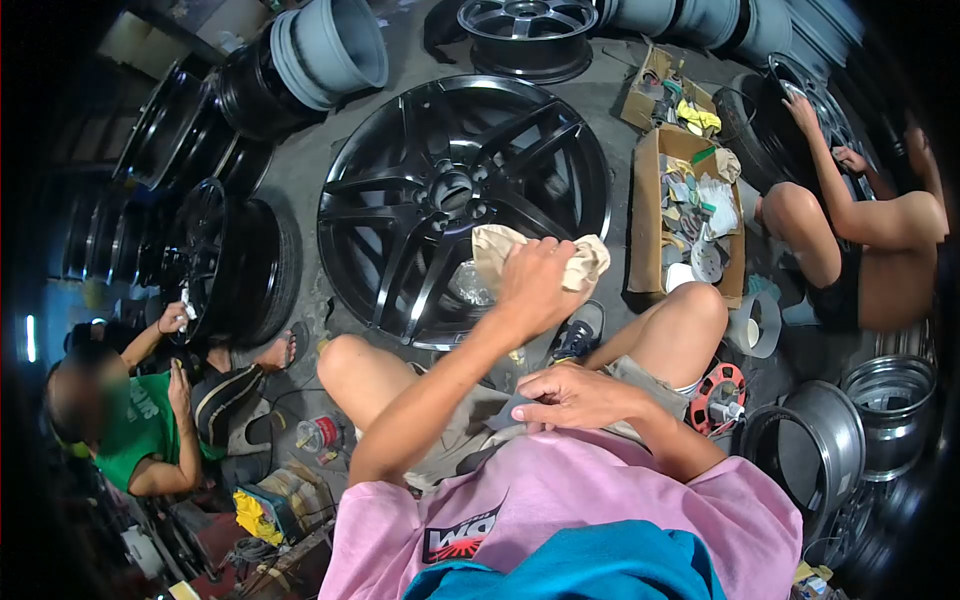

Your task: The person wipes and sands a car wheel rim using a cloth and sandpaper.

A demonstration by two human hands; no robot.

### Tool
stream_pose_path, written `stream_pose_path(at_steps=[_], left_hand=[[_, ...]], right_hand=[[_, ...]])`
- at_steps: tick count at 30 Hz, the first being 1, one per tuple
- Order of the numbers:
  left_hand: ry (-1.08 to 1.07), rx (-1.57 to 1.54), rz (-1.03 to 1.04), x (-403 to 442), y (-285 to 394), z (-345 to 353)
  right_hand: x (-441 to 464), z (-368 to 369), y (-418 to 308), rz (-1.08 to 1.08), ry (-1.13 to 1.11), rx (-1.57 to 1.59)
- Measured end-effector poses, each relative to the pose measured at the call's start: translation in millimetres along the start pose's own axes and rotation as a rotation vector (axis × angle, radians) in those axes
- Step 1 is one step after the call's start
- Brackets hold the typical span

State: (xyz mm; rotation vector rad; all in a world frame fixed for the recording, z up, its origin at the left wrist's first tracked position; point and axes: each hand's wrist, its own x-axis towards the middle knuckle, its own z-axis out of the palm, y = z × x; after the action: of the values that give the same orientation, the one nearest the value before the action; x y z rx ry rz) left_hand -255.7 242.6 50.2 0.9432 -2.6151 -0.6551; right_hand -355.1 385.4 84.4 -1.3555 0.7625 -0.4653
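At far left, a co-worker in green (pixel 140 425) is seated beside an upright black wheel with a tire (pixel 265 265); a white scrap (pixel 186 303) is held against it. Nearer, a clear plastic cup (pixel 318 435) with red marking.

Centre: a black split-spoke alloy wheel (pixel 470 178) lies face up, just beyond the wearer's bent knees (pixel 352 372). What it rests on cannot be told. Judged heavy and rigid, its glossy finish likely slippery and easily scratched; best gripped with both hands under opposite sides of the outer rim.

Over its near right spokes, a beige cloth (pixel 490 250) is held by the left hand (pixel 540 280), seen from the back. Fingers closed over the bunched fabric; fingertips partly hidden. Cloth judged light, soft and limp, best gathered at the middle, with loose folds kept under the palm.

Nearer the lap, a dark grey sheet (pixel 505 413), possibly abrasive paper, is pinched between thumb and fingers of the right hand (pixel 578 393), apart from the wheel. Judged thin, light and bendable; an edge hold suits it.

Right: a cardboard box (pixel 648 215) of pads and scraps, a red reel (pixel 718 397), then a bare silver rim (pixel 840 430). Beyond the box, a second co-worker (pixel 800 215) is crouched.
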Motion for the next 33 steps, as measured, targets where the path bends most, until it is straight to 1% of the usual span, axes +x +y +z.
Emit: stream_pose_path(at_steps=[1,3,4,5,6,7,9,10,11,13,14,15,17,18,19,20,21,23,24,26,27,29,30,31,32,33], left_hand=[[-0.027,-0.056,0.026,1.0,-11.3,-3.6],[-0.032,-0.074,0.141,-2.7,-48.5,-11.0],[-0.049,-0.035,0.086,0.3,-55.2,-28.0],[0.001,-0.064,0.065,5.8,-71.1,-34.6],[0.061,0.011,0.03,11.9,-86.9,-39.3],[0.123,0.088,-0.006,16.0,-94.1,-42.1],[0.151,0.13,-0.018,11.9,-82.3,-23.4],[0.371,0.081,0.131,2.3,-79.9,3.1],[0.224,0.005,0.138,-5.1,-56.4,1.8],[0.065,-0.023,0.251,-11.4,-29.2,-1.6],[0.075,-0.027,0.299,-12.4,-42.2,-3.8],[0.145,0.013,0.274,-9.8,-60.1,-5.6],[0.121,-0.01,0.073,3.1,-99.0,-23.0],[0.126,-0.004,0.072,2.2,-98.3,-25.3],[0.192,0.017,0.02,1.5,-96.3,-25.9],[0.259,0.038,-0.031,1.4,-93.7,-25.3],[0.262,0.041,-0.032,-4.2,-80.7,-15.6],[0.288,-0.089,0.244,-19.0,-48.9,10.8],[0.291,-0.095,0.237,-19.7,-46.7,9.4],[0.241,-0.086,0.348,-21.1,-46.4,3.4],[0.231,-0.02,0.238,-20.5,-68.0,3.8],[0.333,-0.039,0.064,-12.7,-98.4,-14.7],[0.332,-0.038,0.06,-15.8,-96.0,-14.9],[0.316,0.01,-0.026,-17.4,-91.8,-13.2],[0.299,0.057,-0.109,-18.6,-85.6,-9.5],[0.4,0.105,-0.017,-33.3,-65.5,7.4]], right_hand=[[-1.5,0.9,6.5,0.007,0.003,-0.001],[-4.3,5.9,18.3,-0.145,0.127,-0.211],[-7.1,5.8,17.9,-0.144,0.13,-0.212],[-11.6,6.6,17.2,-0.087,0.18,-0.179],[-15.6,8.2,16.1,-0.031,0.232,-0.144],[-18.4,10.8,14.2,-0.032,0.241,-0.141],[-20.3,11.5,6.5,-0.046,0.397,0.104],[-20.8,9.8,0.7,-0.104,0.409,0.135],[-19.6,8.7,1.2,-0.106,0.41,0.134],[-20.3,6.6,3.6,-0.082,0.422,0.053],[-22.2,5.2,3.7,-0.076,0.417,0.053],[-24.3,2.7,3.8,-0.077,0.423,-0.006],[-27.3,-3.2,2.4,-0.089,0.426,-0.071],[-30.0,-5.7,1.0,-0.081,0.471,-0.068],[-31.6,-7.7,-0.6,-0.073,0.515,-0.066],[-31.4,-9.3,-2.2,-0.11,0.556,-0.078],[-31.6,-11.6,-4.8,-0.113,0.554,-0.079],[-33.1,-16.5,-11.2,-0.141,0.514,-0.114],[-33.2,-15.5,-14.5,-0.133,0.508,-0.115],[-31.7,-12.7,-20.0,-0.337,0.578,-0.138],[-32.2,-12.4,-16.5,-0.332,0.571,-0.139],[-33.7,-11.9,-7.3,-0.439,0.595,-0.064],[-36.4,-10.9,-10.4,-0.398,0.606,0.011],[-36.8,-9.6,-9.4,-0.399,0.605,0.011],[-36.6,-8.0,-7.1,-0.347,0.658,0.072],[-36.6,-7.4,-3.7,-0.291,0.711,0.135]])
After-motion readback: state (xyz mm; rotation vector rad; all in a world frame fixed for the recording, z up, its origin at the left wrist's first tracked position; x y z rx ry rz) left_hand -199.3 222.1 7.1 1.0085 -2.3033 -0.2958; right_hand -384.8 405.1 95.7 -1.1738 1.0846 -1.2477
